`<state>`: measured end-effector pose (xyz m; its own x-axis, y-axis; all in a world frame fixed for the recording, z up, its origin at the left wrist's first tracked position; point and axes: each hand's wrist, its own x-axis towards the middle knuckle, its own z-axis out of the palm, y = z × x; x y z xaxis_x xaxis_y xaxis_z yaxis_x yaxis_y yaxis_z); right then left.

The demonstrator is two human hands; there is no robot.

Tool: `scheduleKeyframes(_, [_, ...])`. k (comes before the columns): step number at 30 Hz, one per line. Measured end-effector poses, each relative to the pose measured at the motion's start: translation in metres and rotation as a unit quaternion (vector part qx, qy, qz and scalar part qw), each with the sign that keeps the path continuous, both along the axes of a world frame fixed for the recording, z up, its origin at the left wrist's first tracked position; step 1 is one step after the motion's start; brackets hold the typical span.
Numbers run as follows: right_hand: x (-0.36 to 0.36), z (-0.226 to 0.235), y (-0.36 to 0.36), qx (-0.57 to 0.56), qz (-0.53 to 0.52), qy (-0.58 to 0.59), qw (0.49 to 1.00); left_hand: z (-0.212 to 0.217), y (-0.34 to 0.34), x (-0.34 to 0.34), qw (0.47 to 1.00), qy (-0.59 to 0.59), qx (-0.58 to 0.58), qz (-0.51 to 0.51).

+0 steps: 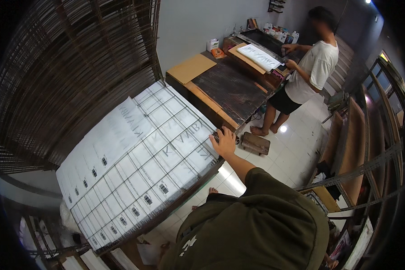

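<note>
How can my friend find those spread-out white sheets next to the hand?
Start at the big dark wire racks filling the upper left. Just below them, a wide spread of white sheets slants across the picture, reaching the right hand. Unlike the printed sheet in front of the other person, these have a grid of thin wires across them.

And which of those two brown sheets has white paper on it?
The farther brown sheet, beside the person in the white shirt: white paper covers much of it. The nearer brown sheet is bare.
</note>
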<state>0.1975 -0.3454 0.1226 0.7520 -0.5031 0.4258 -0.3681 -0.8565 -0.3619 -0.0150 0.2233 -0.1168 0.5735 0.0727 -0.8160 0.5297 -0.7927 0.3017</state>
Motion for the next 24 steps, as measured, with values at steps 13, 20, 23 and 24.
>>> scheduleKeyframes(13, [-0.005, 0.009, -0.002, 0.013, 0.029, -0.069, 0.997, 0.009, -0.122, 0.08, 0.971, -0.168, -0.166, -0.039])
scheduleKeyframes(20, [-0.01, 0.01, -0.016, 0.056, 0.152, -0.067, 0.985, 0.002, -0.089, 0.054, 0.997, -0.074, -0.001, 0.026])
scheduleKeyframes(23, [-0.016, 0.013, -0.028, 0.08, 0.217, -0.063, 0.971, 0.005, -0.105, 0.044, 0.998, -0.046, 0.026, 0.036])
scheduleKeyframes(24, [-0.018, 0.011, -0.035, 0.085, 0.231, -0.061, 0.967, 0.004, -0.116, 0.045, 0.998, -0.043, 0.026, 0.035])
